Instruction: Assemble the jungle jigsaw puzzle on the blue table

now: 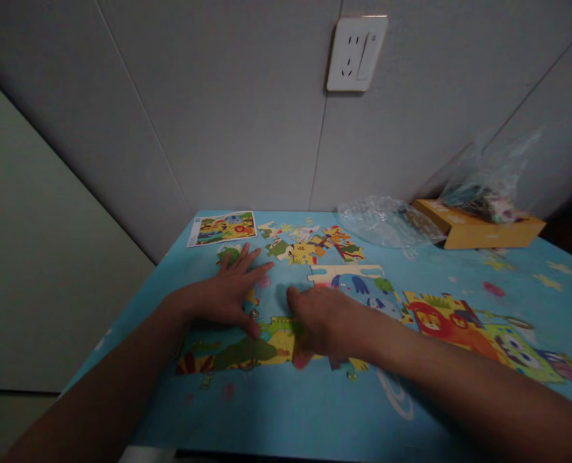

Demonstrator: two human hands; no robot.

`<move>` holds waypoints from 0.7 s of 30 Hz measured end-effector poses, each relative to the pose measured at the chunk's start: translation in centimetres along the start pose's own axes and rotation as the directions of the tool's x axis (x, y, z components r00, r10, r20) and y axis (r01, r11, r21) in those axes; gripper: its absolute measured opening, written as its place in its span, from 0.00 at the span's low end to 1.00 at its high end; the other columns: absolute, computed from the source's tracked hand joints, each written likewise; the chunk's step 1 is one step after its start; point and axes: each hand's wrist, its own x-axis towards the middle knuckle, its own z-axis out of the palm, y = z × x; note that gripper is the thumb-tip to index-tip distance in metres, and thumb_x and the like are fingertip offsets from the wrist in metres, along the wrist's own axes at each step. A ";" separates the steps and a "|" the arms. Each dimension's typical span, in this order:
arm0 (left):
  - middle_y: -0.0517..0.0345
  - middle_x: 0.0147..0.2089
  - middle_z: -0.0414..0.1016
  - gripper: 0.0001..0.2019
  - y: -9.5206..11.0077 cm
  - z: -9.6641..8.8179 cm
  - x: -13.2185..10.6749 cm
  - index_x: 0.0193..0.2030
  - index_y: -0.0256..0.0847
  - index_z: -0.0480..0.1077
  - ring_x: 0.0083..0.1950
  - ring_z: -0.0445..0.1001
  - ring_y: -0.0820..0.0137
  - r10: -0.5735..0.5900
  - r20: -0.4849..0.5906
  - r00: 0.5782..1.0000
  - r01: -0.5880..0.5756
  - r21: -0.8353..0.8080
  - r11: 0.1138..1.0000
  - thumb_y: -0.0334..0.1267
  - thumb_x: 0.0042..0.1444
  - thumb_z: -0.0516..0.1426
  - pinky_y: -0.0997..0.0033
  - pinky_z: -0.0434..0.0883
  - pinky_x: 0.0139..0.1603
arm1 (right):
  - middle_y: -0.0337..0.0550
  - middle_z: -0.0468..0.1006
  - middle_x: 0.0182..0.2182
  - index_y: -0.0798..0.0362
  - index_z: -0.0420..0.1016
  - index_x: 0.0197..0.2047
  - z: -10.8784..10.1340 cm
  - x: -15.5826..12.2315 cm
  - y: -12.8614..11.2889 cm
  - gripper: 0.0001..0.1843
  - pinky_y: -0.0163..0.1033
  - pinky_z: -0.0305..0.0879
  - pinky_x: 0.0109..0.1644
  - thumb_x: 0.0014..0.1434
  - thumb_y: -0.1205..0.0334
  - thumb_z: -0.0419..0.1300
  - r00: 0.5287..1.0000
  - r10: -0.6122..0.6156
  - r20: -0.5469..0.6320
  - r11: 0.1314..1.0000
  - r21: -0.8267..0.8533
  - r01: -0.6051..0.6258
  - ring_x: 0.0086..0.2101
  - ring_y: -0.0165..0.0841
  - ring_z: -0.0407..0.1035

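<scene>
My left hand (230, 289) lies spread over the left part of a jigsaw puzzle, its fingers apart and holding nothing. Below it runs a joined strip of puzzle pieces (247, 354) with a green crocodile. At the strip's right end my right hand (322, 318) is closed around a green and yellow puzzle piece, mostly covered by the fingers. Just beyond that hand is a joined elephant section (363, 286). Loose puzzle pieces (305, 251) lie farther back, and a green piece (228, 254) shows by my left fingertips.
A picture card (225, 228) lies at the table's back left. Joined lion pieces (440, 321) are on the right, beside a green-eyed section (522, 350). A clear plastic bag (387, 218) and a yellow box (493, 235) stand against the wall (247, 116).
</scene>
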 end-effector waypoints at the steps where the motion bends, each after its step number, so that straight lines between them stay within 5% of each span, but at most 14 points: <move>1: 0.41 0.77 0.26 0.60 -0.4 -0.2 0.0 0.73 0.46 0.46 0.74 0.27 0.36 -0.003 -0.029 1.000 0.003 0.004 1.000 0.62 0.37 0.68 0.32 0.32 0.68 | 0.50 0.79 0.37 0.56 0.69 0.51 0.0 0.0 0.0 0.38 0.42 0.68 0.38 0.40 0.49 0.75 1.000 -0.005 -0.003 1.000 -0.012 0.005 0.40 0.47 0.76; 4: 0.44 0.76 0.41 0.39 -2.1 -1.2 -0.5 0.57 0.45 0.69 0.74 0.35 0.37 -0.056 -0.149 0.987 0.063 0.041 0.997 0.58 0.38 0.69 0.31 0.34 0.68 | 0.51 0.80 0.37 0.56 0.68 0.52 0.0 -0.1 -0.1 0.37 0.41 0.68 0.37 0.43 0.50 0.74 1.000 -0.023 0.005 0.999 -0.030 0.023 0.39 0.46 0.76; 8: 0.48 0.74 0.46 0.18 -4.4 -2.6 -1.5 0.37 0.43 0.77 0.74 0.34 0.36 -0.221 -0.155 0.963 0.227 0.022 0.974 0.50 0.42 0.69 0.25 0.34 0.65 | 0.56 0.80 0.39 0.59 0.67 0.55 -0.6 -0.5 -0.7 0.39 0.43 0.69 0.38 0.44 0.51 0.74 0.998 -0.049 0.030 0.996 -0.069 0.051 0.40 0.48 0.77; 12: 0.53 0.76 0.43 0.10 -5.1 -2.6 -1.6 0.32 0.44 0.79 0.74 0.31 0.36 -0.230 -0.028 0.973 0.230 -0.013 0.973 0.44 0.45 0.69 0.27 0.33 0.66 | 0.61 0.80 0.41 0.61 0.67 0.56 -1.3 -1.1 -1.4 0.37 0.46 0.71 0.40 0.49 0.52 0.73 0.995 -0.073 0.062 0.989 -0.121 0.080 0.42 0.52 0.77; 21: 0.53 0.76 0.44 0.06 -4.5 -2.1 -0.8 0.30 0.42 0.79 0.75 0.34 0.40 -0.175 -0.071 0.982 0.172 -0.047 0.984 0.39 0.46 0.68 0.31 0.33 0.68 | 0.57 0.80 0.38 0.60 0.69 0.55 -0.6 -1.2 -1.4 0.36 0.44 0.71 0.38 0.48 0.51 0.72 0.998 -0.060 0.018 0.990 -0.129 0.062 0.39 0.48 0.77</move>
